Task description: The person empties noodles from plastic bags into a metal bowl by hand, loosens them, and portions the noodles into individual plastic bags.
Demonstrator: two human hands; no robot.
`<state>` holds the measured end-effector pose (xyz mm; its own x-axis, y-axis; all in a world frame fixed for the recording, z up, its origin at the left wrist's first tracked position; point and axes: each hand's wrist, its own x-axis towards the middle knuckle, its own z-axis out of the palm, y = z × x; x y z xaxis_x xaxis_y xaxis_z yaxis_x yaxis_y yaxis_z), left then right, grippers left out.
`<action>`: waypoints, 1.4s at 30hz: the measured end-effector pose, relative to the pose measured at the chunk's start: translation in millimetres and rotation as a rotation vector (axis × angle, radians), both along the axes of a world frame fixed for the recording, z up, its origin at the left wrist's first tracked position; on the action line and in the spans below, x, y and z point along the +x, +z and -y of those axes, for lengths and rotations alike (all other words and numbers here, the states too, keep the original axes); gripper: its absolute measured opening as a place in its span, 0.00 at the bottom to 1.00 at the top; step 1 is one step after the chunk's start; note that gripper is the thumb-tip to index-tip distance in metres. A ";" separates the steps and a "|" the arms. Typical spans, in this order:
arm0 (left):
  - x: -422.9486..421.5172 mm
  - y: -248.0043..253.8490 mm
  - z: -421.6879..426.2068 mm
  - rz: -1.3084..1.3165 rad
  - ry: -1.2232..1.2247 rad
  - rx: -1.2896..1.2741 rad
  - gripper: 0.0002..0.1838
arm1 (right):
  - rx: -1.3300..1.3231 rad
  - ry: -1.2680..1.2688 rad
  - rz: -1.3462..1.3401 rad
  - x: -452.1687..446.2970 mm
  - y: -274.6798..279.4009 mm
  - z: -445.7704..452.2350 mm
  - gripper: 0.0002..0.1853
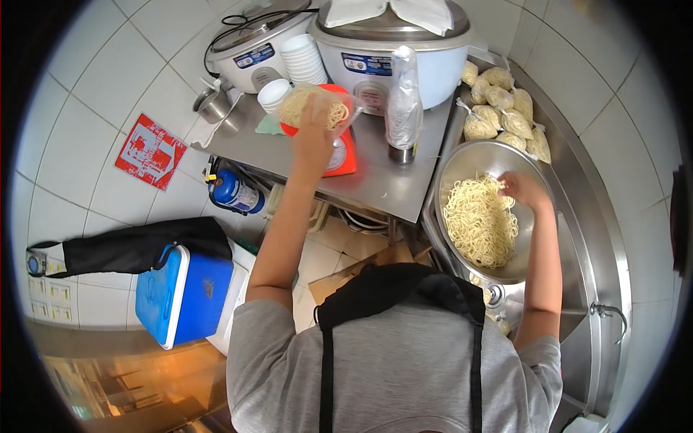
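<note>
My left hand (315,130) is closed on a clear plastic bag of noodles (294,107), held at the top of a red kitchen scale (346,153). Some noodles show through the bag's side. On the right, my right hand (525,190) reaches into a big steel bowl (462,160). Its fingers curl at the edge of a heap of loose yellow noodles (480,224) and seem to grip a few strands; the fingertips are partly hidden.
Tied bags of noodles (499,108) lie behind the bowl. Two rice cookers (426,68), stacked white tubs (303,61), a bottle-shaped item sleeved in plastic (404,108) and a metal pot (214,106) stand on the steel table (386,184). A blue cooler (191,299) sits lower left.
</note>
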<state>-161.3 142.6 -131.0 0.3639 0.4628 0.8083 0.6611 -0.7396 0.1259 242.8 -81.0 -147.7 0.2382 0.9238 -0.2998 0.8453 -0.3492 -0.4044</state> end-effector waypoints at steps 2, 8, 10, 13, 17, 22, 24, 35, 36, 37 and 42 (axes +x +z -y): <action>-8.3 -3.6 -12.7 0.006 0.010 0.071 0.31 | 0.090 0.076 0.018 36.8 -52.6 -13.7 0.27; -6.9 105.5 38.2 0.667 -0.373 -0.826 0.35 | 0.000 0.030 -0.016 24.6 -119.3 -24.9 0.43; -1.0 121.9 50.0 0.707 -0.568 -0.898 0.35 | -0.157 -0.029 -0.094 16.4 -103.3 -31.8 0.40; 10.0 140.2 78.7 0.730 -0.818 -1.116 0.34 | -0.251 -0.089 -0.183 28.6 -72.9 -30.5 0.33; 37.8 144.2 103.8 0.648 -1.039 -1.372 0.33 | -0.111 -0.110 -0.321 30.7 12.4 -6.0 0.22; 93.2 125.2 121.3 0.444 -1.181 -1.565 0.36 | 0.109 -0.173 -0.478 41.5 105.3 21.8 0.12; 118.6 116.3 129.9 0.405 -1.167 -1.577 0.36 | 0.193 -0.202 -0.462 36.1 146.5 31.8 0.10; 201.8 44.9 125.2 0.196 -1.120 -1.700 0.40 | 0.590 -0.253 -0.174 16.2 295.5 60.8 0.05; 201.8 40.9 123.5 0.206 -1.107 -1.698 0.40 | 0.561 -0.244 -0.145 10.4 298.4 59.6 0.06; 201.8 38.1 121.7 0.215 -1.095 -1.694 0.40 | 0.534 -0.236 -0.117 3.5 300.8 59.0 0.06; 197.1 34.5 118.2 0.211 -1.055 -1.679 0.40 | 0.448 -0.265 0.131 -8.7 310.8 54.3 0.05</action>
